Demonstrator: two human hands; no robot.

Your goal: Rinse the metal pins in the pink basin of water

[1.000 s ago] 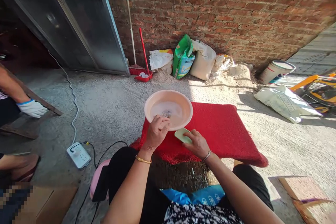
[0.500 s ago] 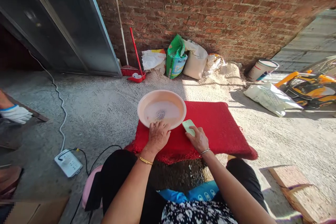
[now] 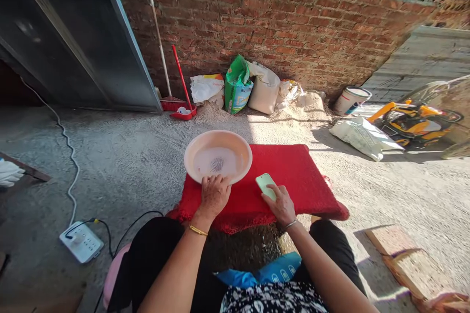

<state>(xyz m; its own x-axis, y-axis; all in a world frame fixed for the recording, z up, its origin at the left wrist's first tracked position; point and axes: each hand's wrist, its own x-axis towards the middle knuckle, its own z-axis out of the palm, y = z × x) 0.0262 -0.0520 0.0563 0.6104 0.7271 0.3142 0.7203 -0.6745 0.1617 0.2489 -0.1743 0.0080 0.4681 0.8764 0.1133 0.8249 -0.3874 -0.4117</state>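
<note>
Head: right fingers (image 3: 273, 188) curled around phone (image 3: 263, 180)

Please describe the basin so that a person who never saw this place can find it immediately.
Start from the brick wall, then look down to the red cloth. At the cloth's left end sits the basin, with the left hand at its near rim. Unlike the flat green slab in the right hand, it is wide, round and peach-coloured.

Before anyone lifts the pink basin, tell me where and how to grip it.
Grip the basin by its rim at left and right, probably from above with both hands: it sits upright, wide and open-topped, and the left hand covers part of the near rim.
</note>
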